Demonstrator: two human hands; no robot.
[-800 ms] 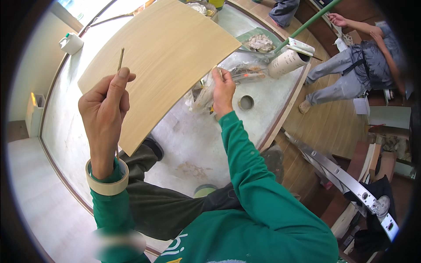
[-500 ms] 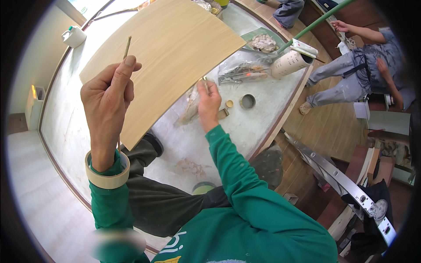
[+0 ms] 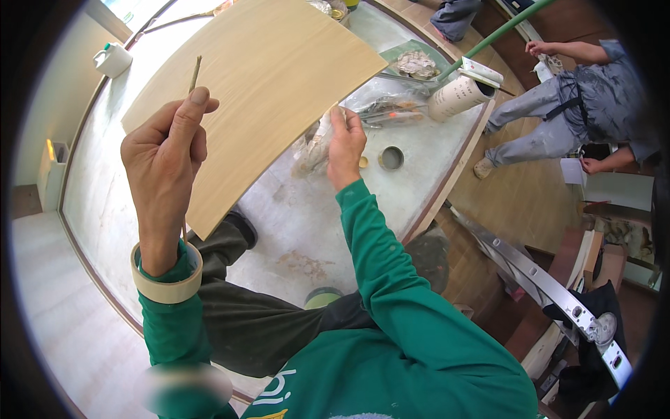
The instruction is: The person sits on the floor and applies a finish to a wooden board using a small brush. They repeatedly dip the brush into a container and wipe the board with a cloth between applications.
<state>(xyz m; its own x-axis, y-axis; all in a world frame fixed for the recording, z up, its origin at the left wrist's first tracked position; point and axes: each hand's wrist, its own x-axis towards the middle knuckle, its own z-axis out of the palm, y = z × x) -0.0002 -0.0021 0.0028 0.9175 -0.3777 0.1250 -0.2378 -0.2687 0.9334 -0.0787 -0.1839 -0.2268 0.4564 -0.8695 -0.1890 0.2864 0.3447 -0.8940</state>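
Observation:
Closed in a fist, my left hand (image 3: pixel 167 146) grips a thin greenish-brown stick (image 3: pixel 195 72), whose tip points up past the thumb. A roll of beige masking tape (image 3: pixel 167 290) hangs round my left wrist like a bracelet. My right hand (image 3: pixel 345 143) pinches a crumpled whitish rag (image 3: pixel 310 155) at the right edge of a wide, light wood-grain board (image 3: pixel 258 84). The rag hangs down beside the board; its part inside the fingers is hidden. The board lies in front of me, partly behind my left hand.
On the pale sheet stand an open tin (image 3: pixel 391 158), a clear bag of tools (image 3: pixel 394 112) and a printed cylinder (image 3: pixel 457 98). A white jug (image 3: pixel 112 61) is far left. A person in grey (image 3: pixel 558 105) stands right, beyond a metal ladder (image 3: pixel 530 269).
My right hand has moved up and slightly right along the board's edge with the rag. My left hand has shifted slightly left. The grey-clothed person's lower arm has moved down.

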